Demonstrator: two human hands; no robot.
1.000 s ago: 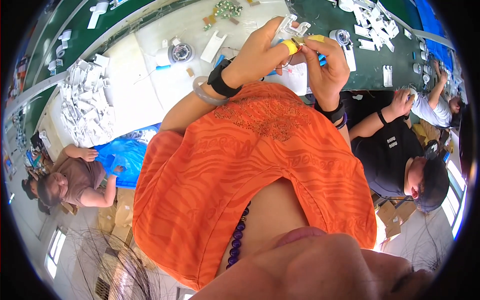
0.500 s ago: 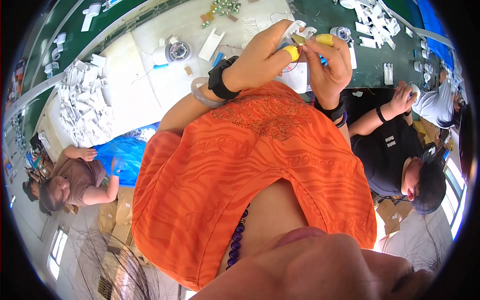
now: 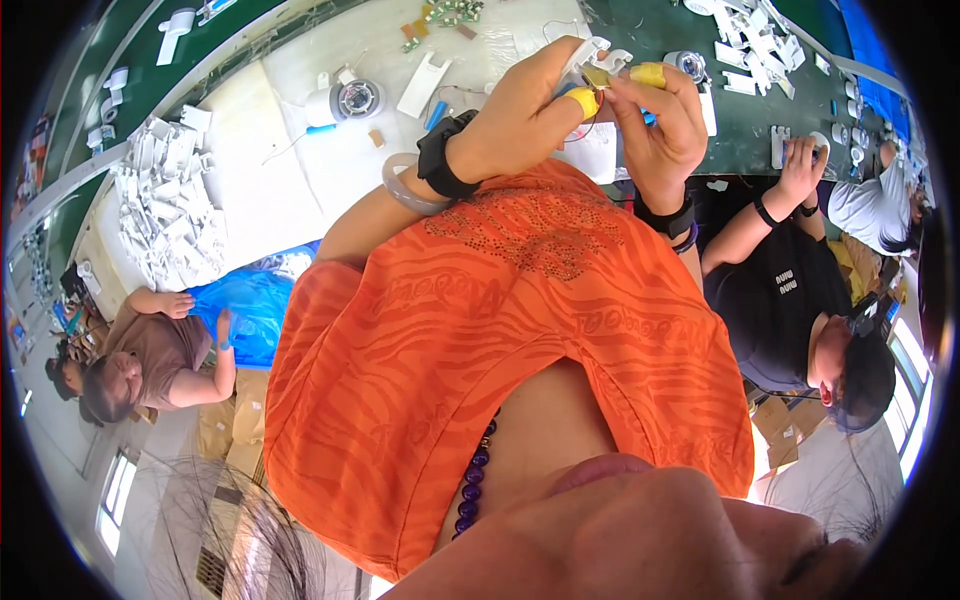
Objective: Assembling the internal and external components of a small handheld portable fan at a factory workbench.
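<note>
My left hand (image 3: 520, 118) is closed around a white plastic housing (image 3: 607, 56), with its yellow-taped thumb pressed near the edge. A small brownish-green board (image 3: 596, 77) sits at the housing between my two hands, a thin red wire hanging close by. My right hand (image 3: 662, 135) pinches the board's edge between thumb and forefinger; yellow tape wraps the forefinger. Part of something blue shows behind my right fingers, mostly hidden. On the table left of my hands lie a flat white plastic cover (image 3: 424, 86) and a blue cylinder (image 3: 437, 115) with a wire.
A white round-headed lamp-like unit (image 3: 355, 98) lies left on the table. White plastic parts form a large heap (image 3: 168, 205) at far left and another pile (image 3: 755, 50) at upper right. Small circuit boards (image 3: 452, 12) lie at the back. Co-workers sit on both sides.
My hands and the pieces in them stay almost in place. At right, the co-worker's hand has shifted slightly left and down, close to a white part on the table.
</note>
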